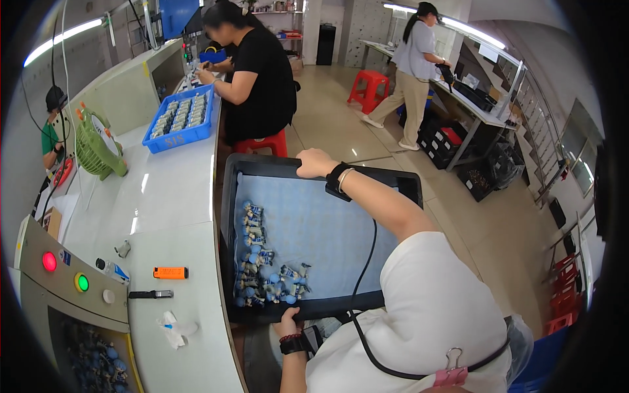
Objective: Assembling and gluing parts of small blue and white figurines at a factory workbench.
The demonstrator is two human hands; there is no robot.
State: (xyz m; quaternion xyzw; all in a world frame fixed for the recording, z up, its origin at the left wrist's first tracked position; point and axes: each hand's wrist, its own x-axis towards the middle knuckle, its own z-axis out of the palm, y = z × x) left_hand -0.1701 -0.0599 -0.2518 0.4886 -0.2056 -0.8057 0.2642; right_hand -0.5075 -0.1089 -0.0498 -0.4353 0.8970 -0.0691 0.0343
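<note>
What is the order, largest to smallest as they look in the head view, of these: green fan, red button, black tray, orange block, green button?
1. Black tray
2. Green fan
3. Orange block
Red button and green button: smallest, too alike to rank.

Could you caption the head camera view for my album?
A person's right hand and left hand hold opposite edges of a black tray with small blue-and-white figurines beside a white workbench.

Black tray point(263, 314), blue-and-white figurines point(265, 270) inside
</note>
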